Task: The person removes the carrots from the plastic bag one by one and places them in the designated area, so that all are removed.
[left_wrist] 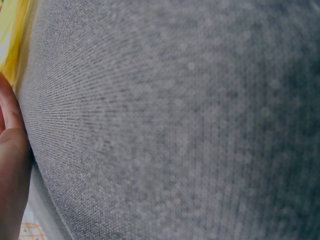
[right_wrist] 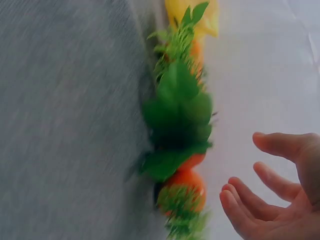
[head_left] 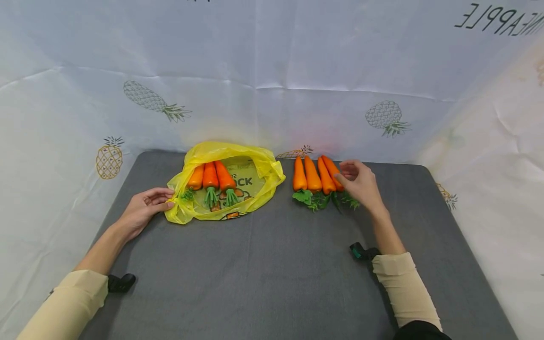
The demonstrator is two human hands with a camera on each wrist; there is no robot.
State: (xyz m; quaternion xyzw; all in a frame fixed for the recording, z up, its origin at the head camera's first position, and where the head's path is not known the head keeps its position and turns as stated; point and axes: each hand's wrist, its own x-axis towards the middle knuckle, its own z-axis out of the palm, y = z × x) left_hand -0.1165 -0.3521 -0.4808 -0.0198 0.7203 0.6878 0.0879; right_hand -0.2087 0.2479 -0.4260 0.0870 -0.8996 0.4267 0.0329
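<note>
A yellow plastic bag [head_left: 272, 177] lies with its mouth spread wide, and three orange carrots [head_left: 211, 175] with green tops rest inside it. At the bag's left edge, my left hand [head_left: 142, 210] pinches the plastic between thumb and fingers; the left wrist view catches only part of that hand. Four more carrots [head_left: 312, 177] lie in a row to the right of the bag, leafy tops toward me. Over the rightmost of them is my right hand [head_left: 361, 184], thumb and fingers spread apart and holding nothing. Green leaves [right_wrist: 177, 110] of the row appear blurred in the right wrist view.
Everything lies near the far edge of a grey cloth-covered table [head_left: 255, 274]. Behind it hangs a white curtain [head_left: 272, 113] printed with pineapples, which also closes off both sides. Dark wrist cameras [head_left: 122, 283] sit at both cuffs.
</note>
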